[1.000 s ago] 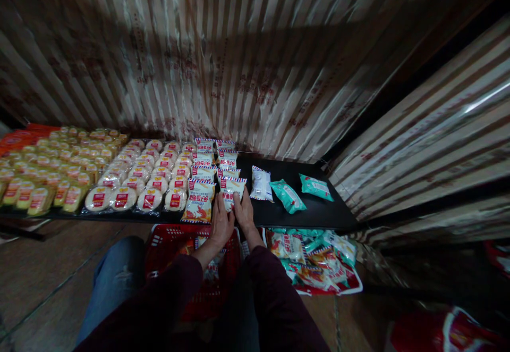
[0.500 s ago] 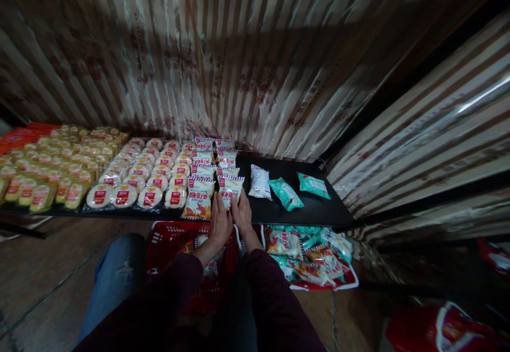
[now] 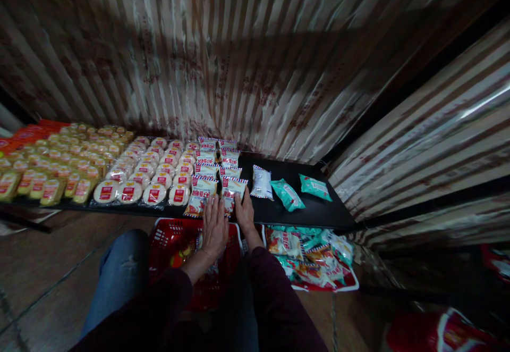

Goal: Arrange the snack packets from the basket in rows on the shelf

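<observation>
My left hand (image 3: 215,227) lies flat with its fingers stretched out, against the lower edge of the front left snack bag (image 3: 201,195). Beside the front right snack bag (image 3: 233,190), my right hand (image 3: 245,212) rests with extended fingers along its right side. Both bags are white and orange with striped ends, and lie at the front of two short columns of similar bags on a black shelf (image 3: 279,214). The left hand's fingers cover part of the bags' lower corners.
Round white packaged cakes (image 3: 153,194) and yellow packaged cakes (image 3: 51,191) fill the shelf's left side. A white bag (image 3: 262,182) and two green bags (image 3: 287,195) lie to the right. Below stand a red basket (image 3: 159,243) and another basket (image 3: 350,283) of bags. Striped sheeting (image 3: 239,65) hangs behind.
My left hand has shifted left from the front right bag to the front left bag, its fingers now flatter. My right hand stays by the right bag's side. The view has shifted slightly.
</observation>
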A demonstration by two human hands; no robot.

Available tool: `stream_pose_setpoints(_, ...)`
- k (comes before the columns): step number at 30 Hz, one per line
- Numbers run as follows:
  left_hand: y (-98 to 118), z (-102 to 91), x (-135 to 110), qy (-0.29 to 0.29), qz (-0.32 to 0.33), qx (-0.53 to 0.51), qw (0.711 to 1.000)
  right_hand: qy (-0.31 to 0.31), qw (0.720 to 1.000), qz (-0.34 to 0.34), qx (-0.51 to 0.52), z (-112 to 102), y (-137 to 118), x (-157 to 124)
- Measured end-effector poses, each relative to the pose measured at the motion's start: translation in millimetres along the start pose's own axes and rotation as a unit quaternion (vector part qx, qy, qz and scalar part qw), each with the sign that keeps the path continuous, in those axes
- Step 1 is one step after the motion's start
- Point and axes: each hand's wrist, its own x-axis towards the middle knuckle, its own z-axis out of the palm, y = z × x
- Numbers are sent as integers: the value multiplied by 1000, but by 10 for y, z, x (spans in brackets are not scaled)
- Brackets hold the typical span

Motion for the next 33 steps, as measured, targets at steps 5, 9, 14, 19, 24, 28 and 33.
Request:
stream_pose_setpoints(5, -263, -175, -137, 49, -75, 72, 993, 3, 1000, 5, -1, 11, -5, 27)
stream_pose_setpoints(9, -394, -158, -91, 68, -88, 82, 990, 15, 1000, -5, 4, 43, -4, 52)
stream_pose_setpoints(14, -380, -89, -37, 52, -70, 79, 993, 12, 1000, -12, -8, 72, 28, 70)
stream_pose_setpoints(19, -364, -52, -41, 46, -83, 85, 992, 11, 999, -41, -19, 84, 70, 74)
stream_pose_setpoints(24, -406, -58, -25, 49, -77, 77, 993, 16, 999, -39, -22, 92, 86, 59)
stream_pose_setpoints(28, -430, -81, -6, 45, -68, 74, 994, 17, 999, -34, -24, 81, 69, 58)
stream_pose_setpoints(33, -481, -101, 22, 43, -46, 56, 996, 3, 998, -49, -26, 66, 54, 73)
